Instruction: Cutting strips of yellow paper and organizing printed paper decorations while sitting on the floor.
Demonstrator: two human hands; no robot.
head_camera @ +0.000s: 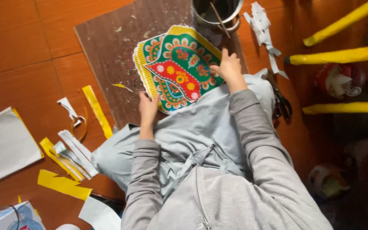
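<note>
step: squaring stack | patterned paper stack (177, 70) on brown board (120, 42), far centre | left hand (148, 106) fingers clamped on near-left edge | right hand (228, 66) fingers pressed together on right edge | advice: keep edges flush, press flat

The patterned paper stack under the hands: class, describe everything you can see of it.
The patterned paper stack is a pile of flat printed sheets cut to one scalloped, leaf-like shape. The top sheet shows a red centre on green, with flower and dot motifs and a yellow border; the edges of the lower sheets fan out at the left. It lies on a brown board and partly over the person's grey-clad lap. The left hand grips its lower edge; the right hand presses its right side.
</note>
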